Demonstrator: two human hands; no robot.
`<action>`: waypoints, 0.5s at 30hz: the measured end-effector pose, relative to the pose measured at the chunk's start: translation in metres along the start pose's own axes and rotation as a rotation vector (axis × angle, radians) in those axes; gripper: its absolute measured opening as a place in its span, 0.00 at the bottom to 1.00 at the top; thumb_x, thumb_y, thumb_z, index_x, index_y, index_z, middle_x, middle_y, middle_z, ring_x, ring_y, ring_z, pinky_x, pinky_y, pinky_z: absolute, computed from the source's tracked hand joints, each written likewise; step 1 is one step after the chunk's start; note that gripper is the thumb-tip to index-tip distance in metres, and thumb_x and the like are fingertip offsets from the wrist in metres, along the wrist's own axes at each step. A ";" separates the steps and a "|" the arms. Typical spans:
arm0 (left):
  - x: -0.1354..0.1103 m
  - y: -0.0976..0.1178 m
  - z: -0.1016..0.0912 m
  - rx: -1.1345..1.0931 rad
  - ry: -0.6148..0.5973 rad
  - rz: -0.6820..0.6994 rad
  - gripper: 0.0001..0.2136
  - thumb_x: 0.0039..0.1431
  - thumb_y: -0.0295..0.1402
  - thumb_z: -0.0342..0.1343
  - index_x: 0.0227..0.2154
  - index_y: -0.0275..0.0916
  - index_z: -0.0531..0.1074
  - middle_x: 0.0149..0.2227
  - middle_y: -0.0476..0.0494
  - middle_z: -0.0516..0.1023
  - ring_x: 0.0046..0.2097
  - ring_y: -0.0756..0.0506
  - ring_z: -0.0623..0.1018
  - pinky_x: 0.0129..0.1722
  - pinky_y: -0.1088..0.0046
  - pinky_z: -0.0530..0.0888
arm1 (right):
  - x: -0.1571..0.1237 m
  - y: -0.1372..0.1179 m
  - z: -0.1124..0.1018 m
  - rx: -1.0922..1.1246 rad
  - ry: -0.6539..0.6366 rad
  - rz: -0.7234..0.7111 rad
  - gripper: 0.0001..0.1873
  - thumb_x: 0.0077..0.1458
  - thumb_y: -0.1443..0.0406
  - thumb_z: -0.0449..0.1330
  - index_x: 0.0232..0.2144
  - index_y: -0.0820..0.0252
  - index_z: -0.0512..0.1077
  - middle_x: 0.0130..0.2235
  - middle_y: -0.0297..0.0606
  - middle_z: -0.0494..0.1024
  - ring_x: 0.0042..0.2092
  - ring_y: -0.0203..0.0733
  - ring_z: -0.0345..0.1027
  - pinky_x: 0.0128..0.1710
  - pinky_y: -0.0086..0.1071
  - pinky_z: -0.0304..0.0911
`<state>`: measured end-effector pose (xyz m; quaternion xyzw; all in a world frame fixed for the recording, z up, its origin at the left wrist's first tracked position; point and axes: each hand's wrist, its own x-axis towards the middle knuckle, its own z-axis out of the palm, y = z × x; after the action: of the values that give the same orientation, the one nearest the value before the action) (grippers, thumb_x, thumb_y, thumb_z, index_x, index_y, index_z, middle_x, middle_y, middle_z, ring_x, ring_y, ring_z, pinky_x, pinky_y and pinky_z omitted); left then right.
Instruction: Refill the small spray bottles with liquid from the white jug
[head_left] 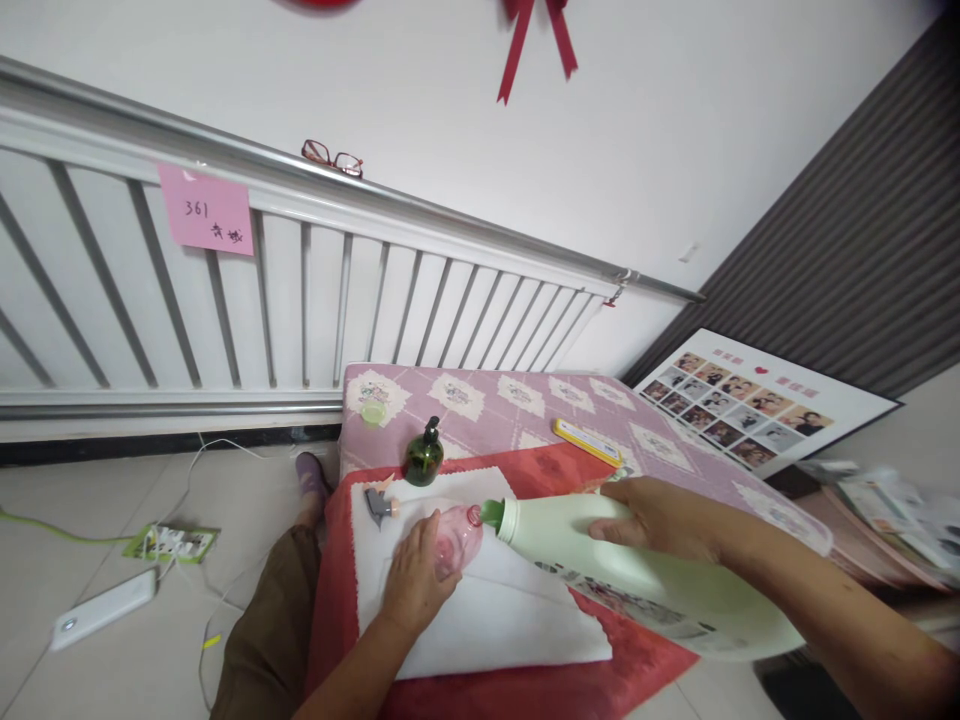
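Observation:
My left hand [420, 578] is closed round a clear pink bottle [459, 536], which tilts with its mouth toward the right. In my right hand [652, 520] is a large pale green jug [559, 525], tipped nearly level. The jug's green spout [492, 514] meets the mouth of the pink bottle; whether liquid is flowing I cannot make out. A grey and orange spray head [380, 503] lies left of the pink bottle on a white cloth [517, 630]. Behind them stands a dark green pump bottle [424, 455].
A red cloth [337, 600] lies under the white one on a purple patterned table [480, 425]. A yellow box [589, 442] and a light green lid [373, 412] rest on it. A radiator [300, 290] stands behind; a power strip [172, 543] and cables lie on the floor.

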<state>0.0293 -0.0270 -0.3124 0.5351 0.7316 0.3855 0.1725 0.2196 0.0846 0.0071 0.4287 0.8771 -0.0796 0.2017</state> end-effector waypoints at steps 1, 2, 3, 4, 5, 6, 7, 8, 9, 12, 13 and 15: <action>0.000 0.000 -0.001 -0.002 -0.002 0.000 0.39 0.48 0.38 0.54 0.63 0.39 0.49 0.61 0.38 0.62 0.61 0.37 0.64 0.59 0.60 0.63 | 0.000 0.000 0.000 0.008 -0.027 -0.004 0.22 0.54 0.47 0.52 0.35 0.57 0.72 0.38 0.43 0.80 0.38 0.50 0.73 0.34 0.35 0.63; 0.000 0.001 -0.001 -0.002 -0.004 -0.001 0.39 0.48 0.38 0.54 0.63 0.39 0.48 0.61 0.38 0.62 0.61 0.37 0.64 0.59 0.60 0.63 | 0.000 0.001 -0.001 0.016 -0.052 -0.007 0.22 0.55 0.47 0.52 0.35 0.57 0.72 0.38 0.44 0.79 0.39 0.52 0.72 0.34 0.36 0.63; 0.000 0.001 -0.001 -0.002 -0.006 -0.003 0.39 0.48 0.38 0.55 0.63 0.40 0.48 0.61 0.38 0.63 0.61 0.37 0.64 0.59 0.60 0.63 | 0.001 0.001 -0.001 0.021 -0.065 -0.010 0.22 0.55 0.47 0.51 0.36 0.57 0.72 0.39 0.45 0.79 0.40 0.53 0.72 0.35 0.37 0.63; 0.000 0.001 -0.002 -0.001 -0.009 -0.006 0.39 0.48 0.38 0.55 0.63 0.40 0.48 0.61 0.38 0.63 0.61 0.37 0.64 0.59 0.60 0.63 | 0.001 0.001 -0.001 0.021 -0.064 -0.011 0.22 0.55 0.47 0.51 0.36 0.57 0.72 0.39 0.45 0.79 0.40 0.53 0.72 0.35 0.37 0.63; 0.000 0.001 -0.002 -0.001 -0.012 -0.009 0.39 0.48 0.38 0.55 0.63 0.40 0.48 0.61 0.38 0.62 0.61 0.37 0.64 0.59 0.60 0.63 | 0.001 0.001 -0.001 0.020 -0.064 -0.016 0.22 0.55 0.47 0.51 0.35 0.57 0.71 0.38 0.45 0.79 0.40 0.53 0.72 0.35 0.37 0.63; 0.001 0.001 -0.002 -0.001 -0.015 -0.010 0.39 0.47 0.38 0.55 0.63 0.40 0.48 0.61 0.38 0.62 0.61 0.37 0.64 0.59 0.61 0.63 | 0.001 0.002 0.000 0.020 -0.061 -0.022 0.22 0.55 0.46 0.51 0.35 0.57 0.71 0.38 0.45 0.79 0.39 0.53 0.72 0.35 0.37 0.62; 0.001 0.001 -0.002 -0.003 -0.018 -0.011 0.39 0.47 0.38 0.55 0.63 0.41 0.48 0.62 0.39 0.62 0.61 0.37 0.64 0.59 0.61 0.63 | 0.002 0.002 0.000 0.023 -0.059 -0.026 0.23 0.55 0.46 0.51 0.34 0.57 0.71 0.38 0.45 0.79 0.39 0.53 0.72 0.34 0.37 0.62; 0.001 0.001 -0.001 -0.005 -0.020 -0.012 0.39 0.47 0.37 0.55 0.63 0.41 0.48 0.62 0.39 0.62 0.61 0.38 0.64 0.59 0.61 0.63 | 0.002 0.002 0.000 0.028 -0.057 -0.026 0.23 0.54 0.46 0.51 0.34 0.57 0.71 0.37 0.45 0.79 0.39 0.53 0.72 0.34 0.37 0.62; 0.001 0.000 -0.001 -0.008 -0.022 -0.013 0.39 0.47 0.37 0.55 0.63 0.41 0.48 0.62 0.40 0.61 0.61 0.38 0.63 0.59 0.61 0.62 | 0.002 0.002 0.000 0.033 -0.054 -0.023 0.23 0.54 0.46 0.51 0.34 0.57 0.71 0.37 0.45 0.79 0.38 0.53 0.72 0.34 0.37 0.62; 0.000 0.000 0.000 -0.010 -0.021 -0.018 0.39 0.47 0.37 0.55 0.63 0.41 0.47 0.62 0.40 0.61 0.61 0.38 0.63 0.60 0.61 0.62 | 0.001 0.002 0.001 0.038 -0.045 -0.016 0.23 0.54 0.45 0.51 0.33 0.57 0.71 0.37 0.44 0.79 0.38 0.52 0.72 0.34 0.37 0.62; 0.000 0.000 0.000 -0.007 -0.019 -0.018 0.39 0.47 0.37 0.55 0.63 0.41 0.48 0.62 0.40 0.61 0.61 0.38 0.63 0.60 0.61 0.62 | 0.002 0.003 0.001 0.037 -0.049 -0.017 0.23 0.54 0.45 0.51 0.33 0.57 0.71 0.36 0.43 0.79 0.37 0.52 0.72 0.34 0.37 0.62; 0.000 0.000 0.000 -0.002 -0.016 -0.018 0.39 0.47 0.37 0.55 0.63 0.41 0.48 0.62 0.40 0.62 0.61 0.38 0.64 0.60 0.62 0.62 | 0.002 0.003 0.001 0.040 -0.053 -0.024 0.22 0.54 0.46 0.51 0.34 0.57 0.71 0.36 0.43 0.79 0.37 0.51 0.72 0.34 0.37 0.62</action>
<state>0.0293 -0.0269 -0.3121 0.5314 0.7346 0.3804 0.1823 0.2215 0.0875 0.0055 0.4196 0.8748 -0.1109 0.2153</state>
